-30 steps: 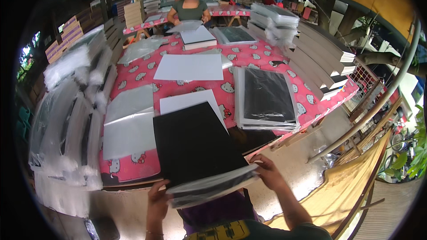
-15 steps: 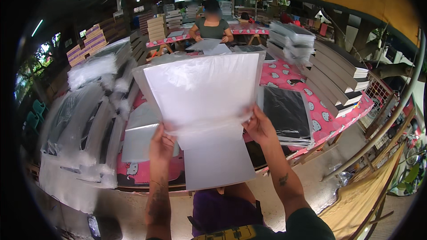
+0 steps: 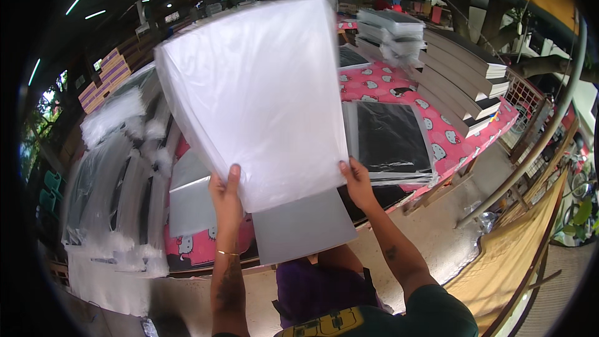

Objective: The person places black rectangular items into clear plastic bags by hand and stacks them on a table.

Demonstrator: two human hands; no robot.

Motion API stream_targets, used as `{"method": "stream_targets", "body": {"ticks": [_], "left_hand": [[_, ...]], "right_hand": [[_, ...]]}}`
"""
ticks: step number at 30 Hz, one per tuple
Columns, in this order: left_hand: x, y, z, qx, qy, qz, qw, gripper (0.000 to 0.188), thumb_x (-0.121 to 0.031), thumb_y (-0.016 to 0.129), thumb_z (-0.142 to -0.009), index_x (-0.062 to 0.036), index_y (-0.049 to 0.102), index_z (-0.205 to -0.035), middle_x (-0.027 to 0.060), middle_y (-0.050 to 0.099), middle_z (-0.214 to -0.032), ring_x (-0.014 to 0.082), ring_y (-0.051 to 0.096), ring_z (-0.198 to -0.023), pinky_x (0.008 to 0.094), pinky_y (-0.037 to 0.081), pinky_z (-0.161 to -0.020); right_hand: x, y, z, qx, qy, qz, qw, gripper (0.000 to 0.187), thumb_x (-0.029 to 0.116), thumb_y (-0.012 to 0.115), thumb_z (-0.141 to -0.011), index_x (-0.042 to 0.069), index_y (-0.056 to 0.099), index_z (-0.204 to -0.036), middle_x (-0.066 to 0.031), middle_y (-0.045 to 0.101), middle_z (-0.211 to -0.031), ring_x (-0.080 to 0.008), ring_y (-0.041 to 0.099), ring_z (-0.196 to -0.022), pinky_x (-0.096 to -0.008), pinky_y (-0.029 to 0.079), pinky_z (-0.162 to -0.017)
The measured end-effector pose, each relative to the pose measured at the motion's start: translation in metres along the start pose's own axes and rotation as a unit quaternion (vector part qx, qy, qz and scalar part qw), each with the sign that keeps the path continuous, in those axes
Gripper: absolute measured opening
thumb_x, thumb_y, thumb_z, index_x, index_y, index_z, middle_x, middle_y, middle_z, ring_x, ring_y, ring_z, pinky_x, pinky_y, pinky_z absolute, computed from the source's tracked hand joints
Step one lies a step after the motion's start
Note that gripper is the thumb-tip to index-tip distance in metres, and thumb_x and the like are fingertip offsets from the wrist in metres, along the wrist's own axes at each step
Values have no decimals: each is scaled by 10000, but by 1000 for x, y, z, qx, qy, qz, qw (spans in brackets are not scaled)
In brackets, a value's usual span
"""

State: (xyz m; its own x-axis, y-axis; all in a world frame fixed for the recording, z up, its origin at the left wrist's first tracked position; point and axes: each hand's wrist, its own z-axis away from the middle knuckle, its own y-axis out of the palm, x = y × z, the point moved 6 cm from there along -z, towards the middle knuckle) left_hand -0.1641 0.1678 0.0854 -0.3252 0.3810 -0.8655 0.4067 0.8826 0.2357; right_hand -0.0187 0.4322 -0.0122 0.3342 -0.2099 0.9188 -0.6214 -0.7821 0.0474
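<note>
**Clear plastic sleeve held up over a grey board**

A large translucent white plastic sleeve (image 3: 256,97) is filling the upper centre of the frame, held upright and fanning wider toward the top. A flat grey board (image 3: 302,228) is sticking out from its lower open edge, just below centre, so the board is sitting partly inside the sleeve.

The left hand (image 3: 226,196) is gripping the sleeve's lower left corner, thumb pressed on the front face and the other fingers curled behind, out of sight. The right hand (image 3: 357,182) is pinching the lower right corner in the same way, thumb in front, fingers closed on the plastic edge. Both forearms are rising from the lower edge of the frame.

Behind the sleeve, a table with a pink patterned cloth (image 3: 399,90) is stretching across the middle. At centre right, a stack of black sheets in clear wrapping (image 3: 390,140) is lying on it, just right of the right hand. To the upper right, tall stacks of dark-edged boards (image 3: 458,81) are lining the table's far side. At centre left, another grey sheet (image 3: 190,203) is lying on the cloth beside the left hand, and heaps of crumpled clear plastic bags (image 3: 115,168) are spreading along the left of the frame.
</note>
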Motion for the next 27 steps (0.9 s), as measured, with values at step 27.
{"method": "stream_targets", "body": {"ticks": [27], "left_hand": [[94,-197,24,157,58,-611,773,107,-56,566,-836,13,591,-758,185,615,-794,389,594,-780,430,476,-687]], "right_hand": [[-5,-208,52,-670,69,170,720,544,202,631,-868,41,416,-1340,-130,496,-1233,-264,504,-1129,-377,418,-946]]}}
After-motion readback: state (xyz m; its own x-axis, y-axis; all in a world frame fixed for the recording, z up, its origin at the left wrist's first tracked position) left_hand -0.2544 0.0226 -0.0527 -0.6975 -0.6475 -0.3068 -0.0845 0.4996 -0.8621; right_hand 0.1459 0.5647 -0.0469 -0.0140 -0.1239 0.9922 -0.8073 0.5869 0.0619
